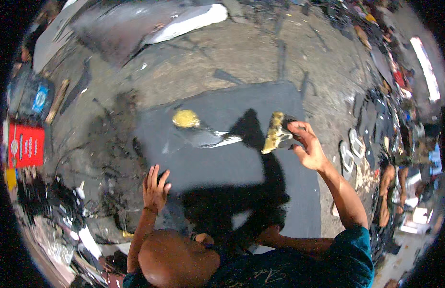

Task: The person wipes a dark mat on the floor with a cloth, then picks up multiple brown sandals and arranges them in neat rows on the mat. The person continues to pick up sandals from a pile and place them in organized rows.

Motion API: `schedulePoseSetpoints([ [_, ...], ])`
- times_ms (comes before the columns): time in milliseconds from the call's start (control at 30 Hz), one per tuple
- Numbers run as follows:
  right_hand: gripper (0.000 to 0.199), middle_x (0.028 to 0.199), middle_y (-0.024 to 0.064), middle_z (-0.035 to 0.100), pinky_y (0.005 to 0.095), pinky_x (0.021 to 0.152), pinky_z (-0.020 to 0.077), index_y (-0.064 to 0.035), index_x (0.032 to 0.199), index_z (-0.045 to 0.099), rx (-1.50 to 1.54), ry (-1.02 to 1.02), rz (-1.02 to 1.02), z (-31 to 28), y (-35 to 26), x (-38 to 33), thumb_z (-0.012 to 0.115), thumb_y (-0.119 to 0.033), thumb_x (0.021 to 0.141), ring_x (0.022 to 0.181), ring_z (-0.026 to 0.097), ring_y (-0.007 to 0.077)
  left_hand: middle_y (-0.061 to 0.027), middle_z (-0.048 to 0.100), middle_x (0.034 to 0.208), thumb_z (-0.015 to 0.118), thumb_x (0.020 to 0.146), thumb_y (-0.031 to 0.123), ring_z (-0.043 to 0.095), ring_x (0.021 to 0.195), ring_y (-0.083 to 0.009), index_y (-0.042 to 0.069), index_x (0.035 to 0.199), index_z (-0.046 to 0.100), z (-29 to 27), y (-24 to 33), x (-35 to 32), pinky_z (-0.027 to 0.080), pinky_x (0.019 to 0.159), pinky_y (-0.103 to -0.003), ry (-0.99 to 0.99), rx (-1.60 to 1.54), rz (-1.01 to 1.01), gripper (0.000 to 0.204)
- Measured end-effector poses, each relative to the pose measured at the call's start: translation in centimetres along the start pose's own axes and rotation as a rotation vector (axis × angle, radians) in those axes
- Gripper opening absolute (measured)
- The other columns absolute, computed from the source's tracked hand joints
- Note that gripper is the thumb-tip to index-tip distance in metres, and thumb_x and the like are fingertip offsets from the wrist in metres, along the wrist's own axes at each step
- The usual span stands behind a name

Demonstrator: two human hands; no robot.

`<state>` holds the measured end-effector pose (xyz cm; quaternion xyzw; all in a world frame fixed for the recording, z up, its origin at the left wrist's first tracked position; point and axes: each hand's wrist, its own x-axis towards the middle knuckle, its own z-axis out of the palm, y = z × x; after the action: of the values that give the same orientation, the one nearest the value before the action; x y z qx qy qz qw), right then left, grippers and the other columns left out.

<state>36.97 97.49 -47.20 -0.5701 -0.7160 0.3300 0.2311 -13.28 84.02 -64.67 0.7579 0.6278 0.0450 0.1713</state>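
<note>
A large dark grey sheet (217,168), apparently rubber, lies on the ground in front of me. My right hand (306,144) pinches a flat spreader (276,132) above the right part of the sheet, thumb on one side and fingers on the other. Yellowish glue-like paste coats the spreader's left face. Toward the far left of the sheet sits a round yellow blob of paste (186,118), and a shiny wet smear (213,139) runs from it to the right. My left hand (156,188) rests at the sheet's left edge with fingers spread, holding nothing.
Dark offcut strips (227,76) lie beyond the sheet. A red box (25,144) and a dark container with a blue label (33,96) stand at left. White-edged sandals (352,150) lie at right, near piled scraps. A big dark panel (121,33) lies at the far left.
</note>
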Motion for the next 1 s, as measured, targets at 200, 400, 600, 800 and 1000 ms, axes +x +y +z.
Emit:
schedulePoseSetpoints([
  [200, 0.046, 0.12, 0.0151, 0.055, 0.0377, 0.083, 0.057, 0.0008, 0.117, 0.054, 0.05, 0.277, 0.192, 7.3, 0.9, 5.0, 0.081, -0.014, 0.084, 0.108, 0.062, 0.029, -0.0188, 0.028, 0.16, 0.06, 0.095, 0.041, 0.024, 0.147, -0.0438, 0.011, 0.145, 0.05, 0.7, 0.4, 0.4, 0.024, 0.118, -0.055, 0.177, 0.046, -0.074, 0.059],
  [400, 0.037, 0.101, 0.0141, 0.065, 0.036, 0.08, 0.0526, 0.0018, 0.118, 0.063, -0.122, 0.018, -0.223, 16.1, -3.6, 16.0, 0.075, -0.011, 0.085, 0.089, 0.066, 0.0255, -0.0224, 0.023, 0.161, 0.066, 0.09, 0.046, 0.017, 0.149, -0.0472, 0.013, 0.151, 0.042, -0.1, 2.1, -0.2, 0.022, 0.12, -0.054, 0.104, -0.106, -0.103, 0.073],
  [600, 0.035, 0.124, 0.0107, 0.063, 0.0461, 0.096, 0.0503, -0.0147, 0.12, 0.065, -0.624, -0.462, -0.669, 25.3, -10.6, 25.5, 0.062, -0.01, 0.085, 0.112, 0.063, 0.0324, -0.0166, 0.019, 0.164, 0.074, 0.083, 0.042, 0.017, 0.15, -0.0437, 0.02, 0.151, 0.042, 0.0, 2.7, 0.4, 0.024, 0.12, -0.05, 0.099, -0.106, -0.175, 0.078],
  [800, 0.031, 0.125, 0.0012, 0.066, 0.0517, 0.102, 0.0422, -0.021, 0.119, 0.067, -0.808, -0.596, -0.948, 26.9, -5.3, 25.4, 0.056, -0.018, 0.09, 0.121, 0.06, 0.0247, -0.0135, 0.017, 0.166, 0.074, 0.083, 0.043, 0.015, 0.151, -0.0429, 0.022, 0.152, 0.041, -0.2, 2.9, 0.2, 0.027, 0.12, -0.05, 0.034, -0.12, -0.231, 0.079],
  [1000, 0.038, 0.116, -0.0026, 0.068, 0.0425, 0.107, 0.0326, -0.0183, 0.111, 0.07, -0.728, -0.72, -0.858, 17.7, 2.0, 15.8, 0.067, -0.006, 0.075, 0.119, 0.057, 0.0166, -0.0156, 0.015, 0.166, 0.076, 0.082, 0.04, 0.01, 0.152, -0.043, 0.019, 0.152, 0.04, -0.2, 3.1, 0.8, 0.024, 0.12, -0.053, -0.012, -0.107, -0.236, 0.082],
])
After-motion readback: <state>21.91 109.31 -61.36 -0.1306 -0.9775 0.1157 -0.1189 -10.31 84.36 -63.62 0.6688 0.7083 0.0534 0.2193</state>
